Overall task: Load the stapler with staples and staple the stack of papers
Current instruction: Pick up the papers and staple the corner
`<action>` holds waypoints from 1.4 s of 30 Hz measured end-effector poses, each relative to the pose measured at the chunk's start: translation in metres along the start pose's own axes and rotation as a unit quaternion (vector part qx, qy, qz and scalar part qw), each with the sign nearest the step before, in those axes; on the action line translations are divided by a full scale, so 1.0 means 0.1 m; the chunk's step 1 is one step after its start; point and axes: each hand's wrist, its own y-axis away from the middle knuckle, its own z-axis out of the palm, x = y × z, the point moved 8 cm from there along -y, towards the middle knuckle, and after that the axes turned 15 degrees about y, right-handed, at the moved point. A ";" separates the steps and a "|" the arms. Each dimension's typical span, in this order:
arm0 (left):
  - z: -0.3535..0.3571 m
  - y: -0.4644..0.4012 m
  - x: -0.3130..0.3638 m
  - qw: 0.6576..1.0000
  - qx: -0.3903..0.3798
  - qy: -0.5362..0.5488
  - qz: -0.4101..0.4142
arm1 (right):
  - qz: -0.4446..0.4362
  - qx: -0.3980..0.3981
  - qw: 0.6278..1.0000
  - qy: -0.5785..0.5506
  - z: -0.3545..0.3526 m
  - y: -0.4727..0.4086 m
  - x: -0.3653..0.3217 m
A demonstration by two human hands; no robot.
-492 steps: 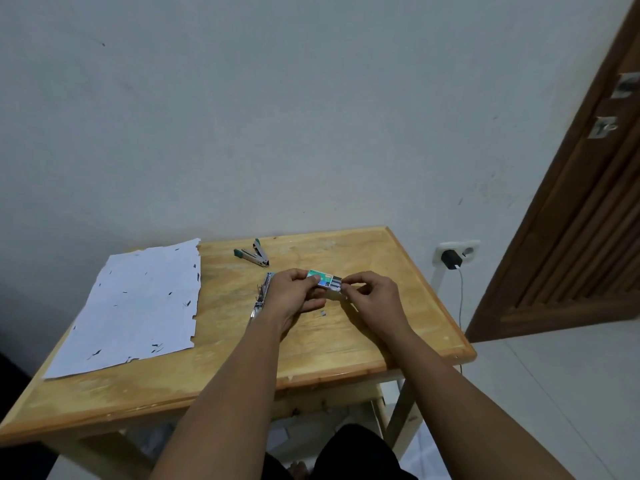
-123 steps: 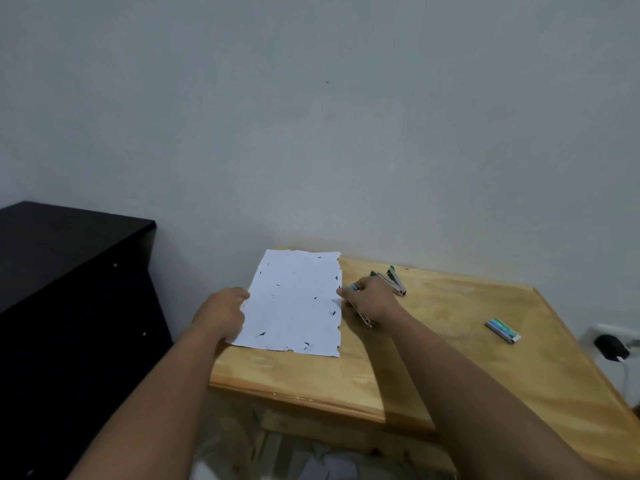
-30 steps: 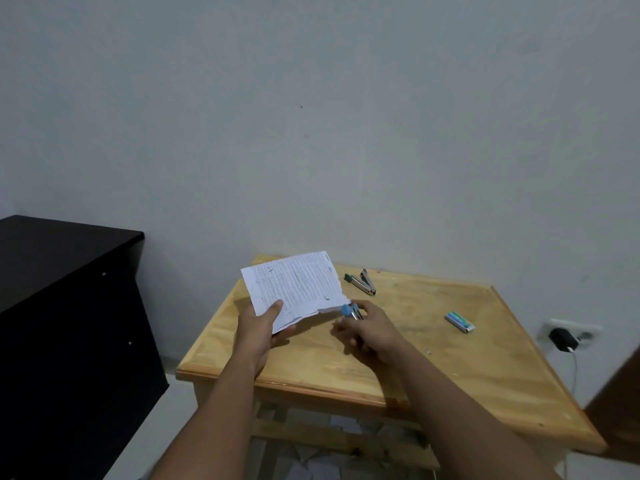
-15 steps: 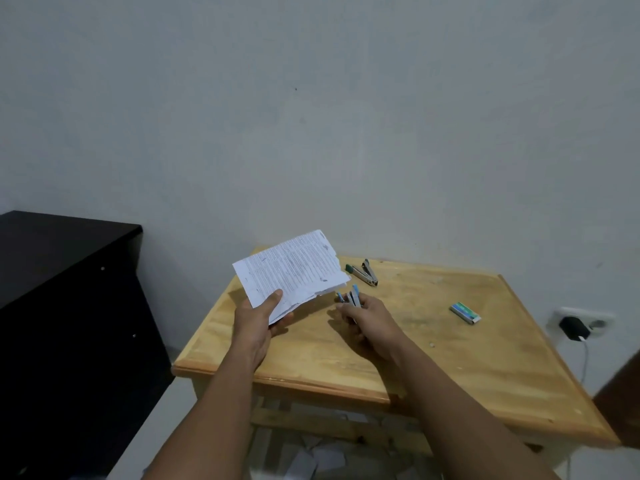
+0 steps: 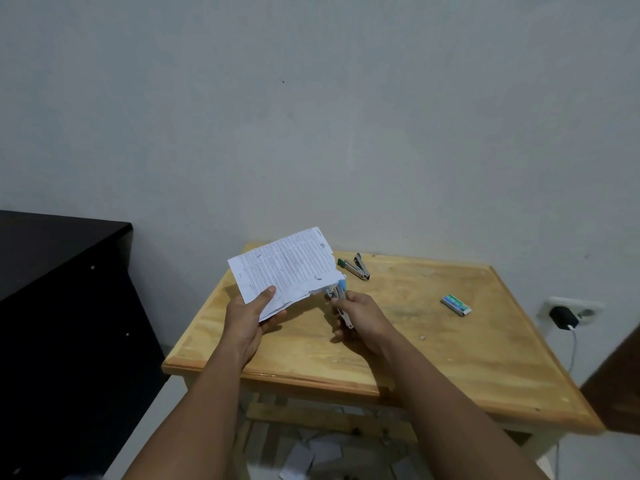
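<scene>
My left hand [image 5: 247, 318] holds a stack of printed white papers [image 5: 285, 268] tilted up above the wooden table [image 5: 450, 344], thumb on the top sheet. My right hand [image 5: 360, 322] grips a small metal stapler with a blue tip [image 5: 339, 294]; its jaws sit at the papers' torn lower right corner. A small green box of staples [image 5: 456, 304] lies on the table to the right, apart from both hands.
A second stapler with a green end [image 5: 355, 266] lies near the table's far edge. A black cabinet [image 5: 65, 271] stands to the left. A wall socket with a black charger [image 5: 564, 315] is at the right. Scraps of paper [image 5: 311, 452] lie on the floor under the table.
The papers went from lying flat on the table to being lifted and tilted in my left hand. My right hand has brought the stapler up to their lower right corner.
</scene>
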 end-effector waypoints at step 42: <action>0.37 0.26 -0.47 0.989 0.058 0.132 -0.039 | 0.026 -0.004 0.999 -0.032 0.01 -0.06 0.07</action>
